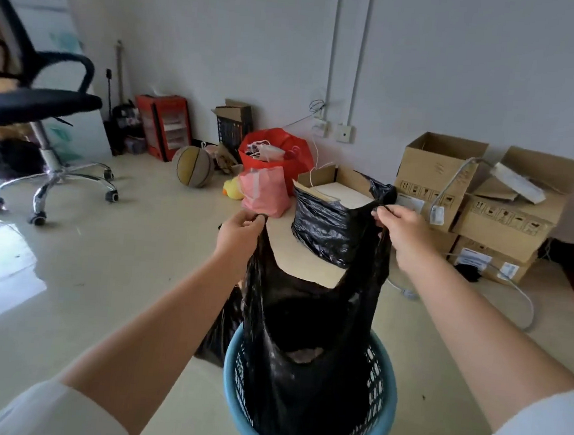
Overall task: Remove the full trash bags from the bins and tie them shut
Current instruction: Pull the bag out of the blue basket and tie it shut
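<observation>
A black trash bag (306, 349) stands in a blue mesh bin (380, 406) at the bottom centre of the view. Its two handle loops are stretched up and apart above the bin. My left hand (240, 230) is shut on the left loop. My right hand (401, 233) is shut on the right loop, slightly higher. The bag's mouth gapes between them, and some rubbish shows deep inside. More black plastic (218, 332) bulges beside the bin on its left.
Another black bag wraps an open cardboard box (323, 220) just behind the bin. Stacked cardboard boxes (505, 220) with cables stand at the right. A pink bag (265, 191), red bag (277, 151) and ball (193, 167) lie by the wall. An office chair (43, 109) stands left.
</observation>
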The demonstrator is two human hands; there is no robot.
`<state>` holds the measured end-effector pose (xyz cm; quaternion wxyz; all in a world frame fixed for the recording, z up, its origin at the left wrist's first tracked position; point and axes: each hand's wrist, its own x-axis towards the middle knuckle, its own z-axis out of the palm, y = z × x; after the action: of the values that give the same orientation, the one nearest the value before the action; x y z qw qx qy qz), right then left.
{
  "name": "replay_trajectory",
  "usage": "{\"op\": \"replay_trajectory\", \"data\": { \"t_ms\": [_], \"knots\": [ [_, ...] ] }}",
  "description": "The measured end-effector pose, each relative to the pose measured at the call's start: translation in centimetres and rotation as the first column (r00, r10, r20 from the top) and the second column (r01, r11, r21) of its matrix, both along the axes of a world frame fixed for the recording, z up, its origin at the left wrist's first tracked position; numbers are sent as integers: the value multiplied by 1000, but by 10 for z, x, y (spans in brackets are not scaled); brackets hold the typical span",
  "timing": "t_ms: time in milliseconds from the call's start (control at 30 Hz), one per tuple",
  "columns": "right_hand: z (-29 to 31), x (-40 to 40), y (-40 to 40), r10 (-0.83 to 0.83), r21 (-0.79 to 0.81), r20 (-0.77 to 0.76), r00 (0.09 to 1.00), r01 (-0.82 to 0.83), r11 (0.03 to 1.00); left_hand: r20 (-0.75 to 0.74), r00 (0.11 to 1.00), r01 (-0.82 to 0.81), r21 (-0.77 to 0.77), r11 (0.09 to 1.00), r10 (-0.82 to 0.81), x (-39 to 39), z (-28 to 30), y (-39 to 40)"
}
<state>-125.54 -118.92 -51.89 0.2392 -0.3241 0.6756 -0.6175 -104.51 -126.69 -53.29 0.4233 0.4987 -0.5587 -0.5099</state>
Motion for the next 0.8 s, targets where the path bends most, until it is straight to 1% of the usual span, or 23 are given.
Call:
{"op": "replay_trajectory", "data": {
  "t_ms": [33,100,133,200,300,400,433,500,567,633,733,800],
  "knots": [
    [10,11,-6,17,-64,-9,1000,-18,998,-118,992,-35,-42,998,30,4,13,1],
    [33,30,-16,39,-206,-4,999,-39,978,-302,951,-96,-101,990,62,15,39,3],
    [47,40,-21,46,-271,2,999,-44,962,-388,919,-116,-105,988,67,22,51,3],
    [77,60,-29,94,-352,-19,995,-95,931,-544,837,-135,-97,986,61,40,74,4],
    [117,95,-38,225,-413,-89,970,-242,878,-675,737,-155,-123,980,32,73,104,7],
    [155,137,-40,294,-496,-95,951,-301,814,-744,657,-74,-225,971,-122,106,128,10],
    [168,151,-40,308,-514,-100,946,-314,798,-720,671,-46,-279,959,-177,115,136,11],
    [189,178,-39,325,-531,-131,937,-343,775,-590,772,0,-374,928,-238,133,150,12],
    [200,200,-39,332,-527,-151,931,-360,770,-457,853,39,-424,905,-251,149,156,14],
    [199,218,-43,321,-500,-124,939,-339,797,-349,904,68,-454,888,-248,164,154,12],
    [180,243,-50,256,-439,-74,964,-263,859,-218,951,101,-450,887,-219,189,138,10],
    [162,260,-55,265,-408,-7,964,-244,880,-185,973,57,-394,917,-140,208,121,6]
  ]
}}
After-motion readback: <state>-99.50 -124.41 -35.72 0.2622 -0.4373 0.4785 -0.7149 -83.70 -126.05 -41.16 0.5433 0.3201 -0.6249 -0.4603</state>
